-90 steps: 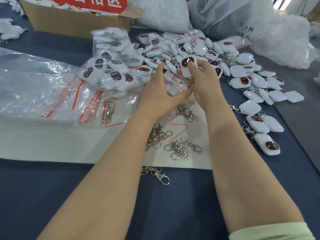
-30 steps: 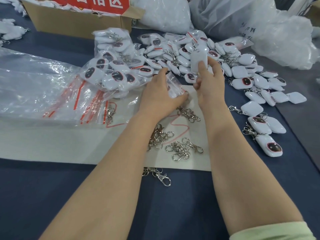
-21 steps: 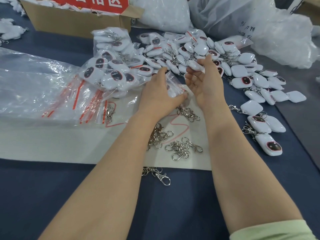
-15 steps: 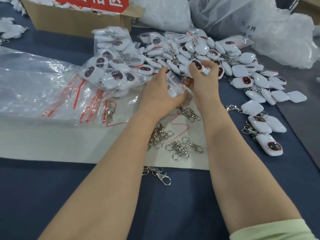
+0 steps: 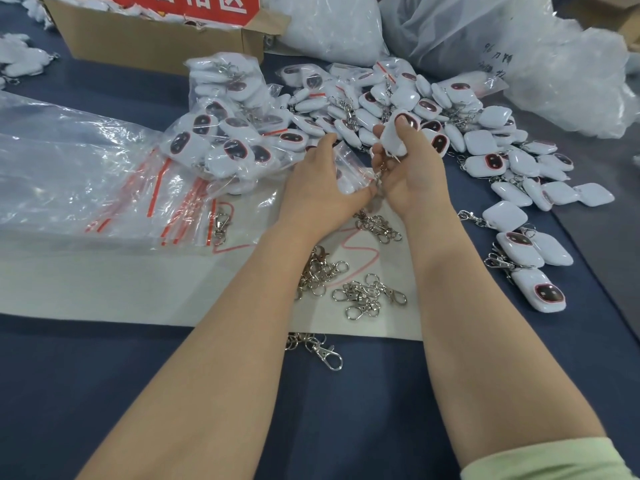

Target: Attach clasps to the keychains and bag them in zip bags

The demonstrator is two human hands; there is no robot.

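A packing workshop — heaped keychains (image 5: 408,98), loose clasps (image 5: 367,296), a cardboard carton (image 5: 156,43).

— What does the right hand (image 5: 412,178) hold?
— A white keychain (image 5: 398,133), pinched upright, its clasp (image 5: 381,171) dangling.
— And the left hand (image 5: 318,188)?
— At its nine o'clock, gripping a zip bag (image 5: 348,164); at six o'clock lie loose clasps (image 5: 367,296).

The scene is being viewed by a single wide-angle camera worn on the head, being aimed forward and down. The bench (image 5: 104,393) is being looked at from close above, the forearms being seen running from the lower edge up to the left hand (image 5: 322,188) and right hand (image 5: 412,174) near the centre.
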